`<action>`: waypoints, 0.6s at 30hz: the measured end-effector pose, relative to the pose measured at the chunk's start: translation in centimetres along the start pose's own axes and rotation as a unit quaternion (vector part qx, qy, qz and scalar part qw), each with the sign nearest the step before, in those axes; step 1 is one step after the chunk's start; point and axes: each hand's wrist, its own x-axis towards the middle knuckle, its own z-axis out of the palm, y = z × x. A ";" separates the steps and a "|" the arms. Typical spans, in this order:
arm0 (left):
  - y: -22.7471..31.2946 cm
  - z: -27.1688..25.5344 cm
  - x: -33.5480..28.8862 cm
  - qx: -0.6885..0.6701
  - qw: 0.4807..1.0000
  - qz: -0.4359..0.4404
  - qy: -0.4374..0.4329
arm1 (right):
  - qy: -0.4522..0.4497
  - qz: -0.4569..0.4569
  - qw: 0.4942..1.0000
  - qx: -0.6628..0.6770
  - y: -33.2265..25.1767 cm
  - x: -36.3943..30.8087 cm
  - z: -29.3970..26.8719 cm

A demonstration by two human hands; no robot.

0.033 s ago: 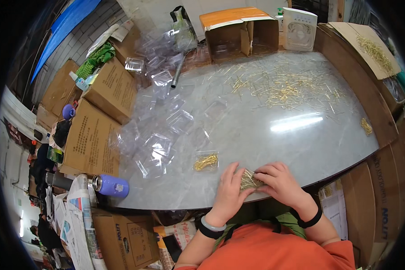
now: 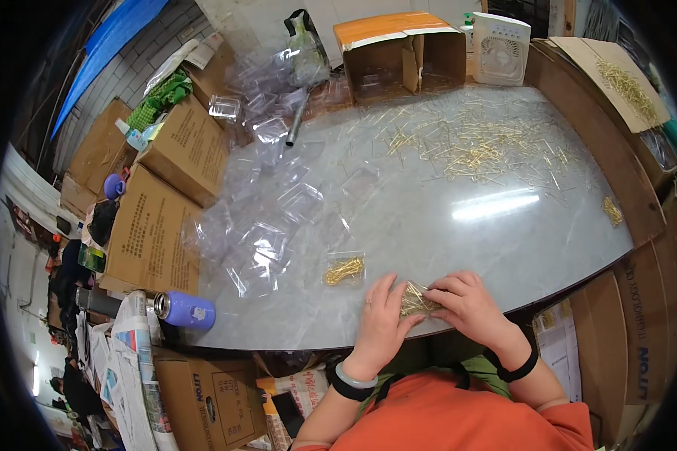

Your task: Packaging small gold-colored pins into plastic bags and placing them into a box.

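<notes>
At the near edge of a grey desk [image 2: 406, 218], we see a bundle of gold pins [image 2: 416, 302] held from both sides.
The left grip [image 2: 382, 314] and right grip [image 2: 465, 302] clasp it between their fingers. Just left of the left grip sits a clear tray of pins [image 2: 358, 279]; farther off lie loose pins [image 2: 474, 155] and clear plastic boxes [image 2: 301, 201].

A grey surface [image 2: 414, 229] is being covered by clear plastic trays [image 2: 301, 203] at left and golden wire pieces [image 2: 478, 154] at far right.
</notes>
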 end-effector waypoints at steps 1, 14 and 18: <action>0.0 -0.2 -0.2 0.040 0.999 0.000 -0.002 | 0.016 0.001 1.000 0.001 -0.1 -0.1 0.2; 1.7 0.1 -0.5 0.113 0.993 -0.020 0.014 | 0.082 0.052 0.995 -0.020 -2.3 -1.3 1.4; 1.6 0.7 0.3 0.078 0.995 -0.055 -0.010 | 0.048 0.039 0.998 -0.007 -1.6 -0.9 0.8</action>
